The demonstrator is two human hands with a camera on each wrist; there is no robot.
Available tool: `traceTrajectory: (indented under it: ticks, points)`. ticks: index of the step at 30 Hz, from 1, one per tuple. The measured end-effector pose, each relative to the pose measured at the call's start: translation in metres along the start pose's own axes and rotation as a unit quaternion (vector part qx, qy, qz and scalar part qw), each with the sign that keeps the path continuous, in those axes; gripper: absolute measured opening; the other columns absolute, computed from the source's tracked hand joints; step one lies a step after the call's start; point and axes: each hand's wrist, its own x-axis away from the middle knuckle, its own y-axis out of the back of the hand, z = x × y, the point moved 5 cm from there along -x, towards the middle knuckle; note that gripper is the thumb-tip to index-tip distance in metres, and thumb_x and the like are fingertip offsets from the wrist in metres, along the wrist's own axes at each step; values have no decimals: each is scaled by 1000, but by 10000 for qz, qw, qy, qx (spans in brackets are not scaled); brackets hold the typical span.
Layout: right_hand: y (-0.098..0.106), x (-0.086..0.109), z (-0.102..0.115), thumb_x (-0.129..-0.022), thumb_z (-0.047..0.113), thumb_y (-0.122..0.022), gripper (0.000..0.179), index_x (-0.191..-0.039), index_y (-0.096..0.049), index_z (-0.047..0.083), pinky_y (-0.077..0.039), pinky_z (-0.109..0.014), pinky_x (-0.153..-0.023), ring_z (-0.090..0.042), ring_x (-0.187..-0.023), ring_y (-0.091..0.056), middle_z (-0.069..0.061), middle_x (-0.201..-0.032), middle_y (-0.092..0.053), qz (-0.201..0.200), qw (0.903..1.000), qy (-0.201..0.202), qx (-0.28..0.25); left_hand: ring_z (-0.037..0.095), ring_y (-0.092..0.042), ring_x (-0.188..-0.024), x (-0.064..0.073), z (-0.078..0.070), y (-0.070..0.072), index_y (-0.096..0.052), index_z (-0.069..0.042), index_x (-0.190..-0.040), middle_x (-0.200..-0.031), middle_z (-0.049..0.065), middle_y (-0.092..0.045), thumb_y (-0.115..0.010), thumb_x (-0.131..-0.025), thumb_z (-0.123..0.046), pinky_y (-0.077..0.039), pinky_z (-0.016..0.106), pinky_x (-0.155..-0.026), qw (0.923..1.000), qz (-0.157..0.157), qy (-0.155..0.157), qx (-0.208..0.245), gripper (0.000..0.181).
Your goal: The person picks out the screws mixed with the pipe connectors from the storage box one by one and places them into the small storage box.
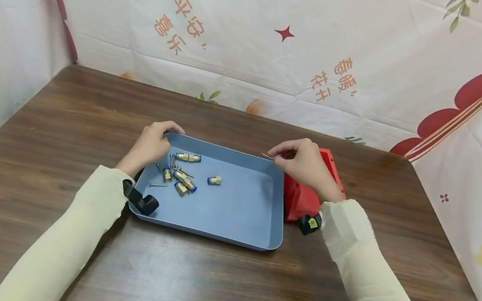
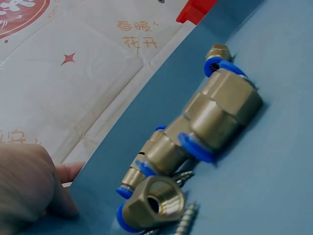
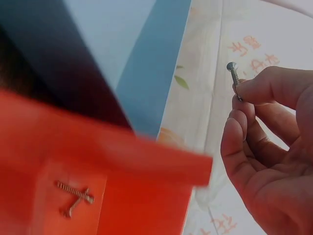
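My right hand (image 1: pixel 305 166) pinches a small metal screw (image 3: pixel 234 78) between thumb and forefinger, head end sticking out, above the back right corner of a blue tray (image 1: pixel 234 214). At the tray's back left corner my left hand (image 1: pixel 151 144) grips the rim, with the wall between thumb and fingers. Several brass fittings with blue collars (image 2: pixel 220 110) lie in the left part of the tray. Among them are several loose screws (image 1: pixel 158 185). One brass fitting (image 1: pixel 214 180) sits apart, nearer the tray's middle.
A red bin (image 1: pixel 302 201) stands against the tray's right side, partly beneath my right hand and wrist. Two crossed screws (image 3: pixel 76 194) lie inside it. Everything rests on a brown wooden table (image 1: pixel 198 283); a printed white cloth (image 1: pixel 247 60) hangs behind.
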Motion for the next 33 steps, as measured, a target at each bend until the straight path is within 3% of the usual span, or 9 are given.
traceTrajectory:
  ticks: [4,11,17,22,27,33]
  points:
    - [8,4,-7,-86,4,-62,17,-96,-75,3,-50,-22,-65,-20,-71,-61,-15,-92,-72,-96,9999,-7,93,23,-41,-64,0,0,-1,-61,-3,-117,-122,19,-61,-34,-83,13,-30,31,-55,9999,-137,-44,-6,46]
    - [19,11,-23,-87,7,-62,18,-101,-73,3,-50,-22,-68,-23,-79,-59,-15,-98,-72,-78,9992,-373,131,28,-51,-87,1,-1,-2,-62,-2,-117,-122,19,-61,-33,-84,12,-35,35,-68,9997,-240,-70,-85,46]
    - [27,17,-36,-88,8,-61,20,-104,-73,6,-50,-23,-69,-25,-84,-58,-15,-101,-71,-58,9979,-614,203,30,-53,-93,1,-1,-2,-62,0,-116,-121,21,-61,-33,-84,13,-36,37,-74,9995,-302,-80,-55,45]
    - [33,22,-44,-87,9,-62,20,-104,-73,5,-50,-23,-67,-25,-81,-57,-16,-100,-70,-81,9967,-771,231,25,-51,-75,2,2,2,-61,-1,-117,-125,20,-59,-35,-83,12,-35,34,-65,9989,-463,52,-111,45]
    - [37,25,-50,-87,8,-61,19,-102,-73,3,-49,-23,-64,-25,-77,-57,-16,-97,-70,-162,9964,-797,229,18,-39,-56,1,6,4,-60,-2,-118,-127,20,-58,-36,-83,12,-31,31,-56,9985,-513,99,-166,45]
    - [44,29,-54,-88,9,-62,21,-105,-72,2,-49,-22,-66,-25,-80,-56,-17,-100,-70,-186,9955,-898,222,24,-49,-69,0,5,3,-59,-2,-120,-128,19,-58,-35,-84,12,-34,32,-61,9988,-444,120,-155,45]
